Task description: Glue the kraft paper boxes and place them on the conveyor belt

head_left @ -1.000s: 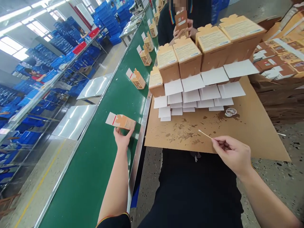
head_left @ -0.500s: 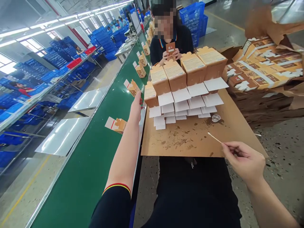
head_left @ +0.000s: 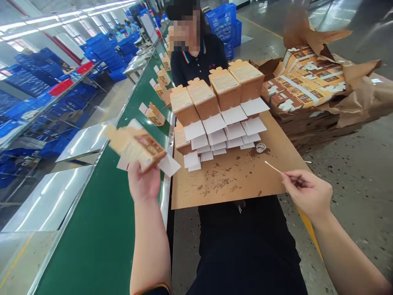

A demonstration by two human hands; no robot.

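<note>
Over the green conveyor belt, my left hand [head_left: 144,182] grips a small tan and brown carton [head_left: 139,149] from below. Its end flaps stand out, and the carton is tilted and partly blurred. My right hand [head_left: 308,194] pinches a cotton swab [head_left: 272,166] by one end, above the right edge of a brown cardboard sheet [head_left: 217,188]. The swab's white tip points left. Ahead of both hands, several cartons [head_left: 201,96] are stacked on the sheet with white flaps sticking out toward me. A small clear round dish [head_left: 260,148] sits beside them, amid dark wet spots.
More cartons [head_left: 156,114] stand along the green belt [head_left: 101,229] at left. Facing me behind the stack is a co-worker [head_left: 196,61], hands hidden. At right, bundled cartons [head_left: 310,84] lie in torn brown paper [head_left: 325,127]. Blue crates [head_left: 221,30] stand farther back.
My left hand has come back toward me from the belt, now lifting a carton. My right hand still holds the swab. The co-worker's hands and brown box have dropped from sight behind the stack.
</note>
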